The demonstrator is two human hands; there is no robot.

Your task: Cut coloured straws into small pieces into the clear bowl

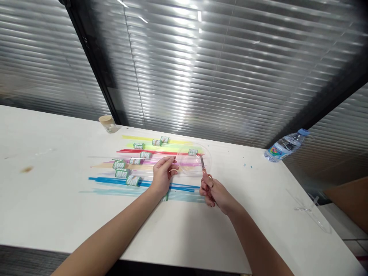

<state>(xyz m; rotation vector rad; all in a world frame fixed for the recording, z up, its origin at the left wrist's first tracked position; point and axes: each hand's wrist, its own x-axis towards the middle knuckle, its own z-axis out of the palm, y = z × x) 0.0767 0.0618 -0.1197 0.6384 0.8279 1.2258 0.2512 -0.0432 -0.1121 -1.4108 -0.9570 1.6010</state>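
I see the right hand [217, 193] holding scissors [202, 164], likely light, stiff, best gripped by their loops [212, 181], at the clear bowl [188, 167]; the left hand [162, 175] pinches narrowly, contents unclear to me.

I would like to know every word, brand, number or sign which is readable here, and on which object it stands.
No text can be read with certainty.
Bottle label: colourful print, too small to read.
Green-and-white labels among the coloured strips: printed, too small and blurred.
Small container: pale mark, unclear whether it is text.
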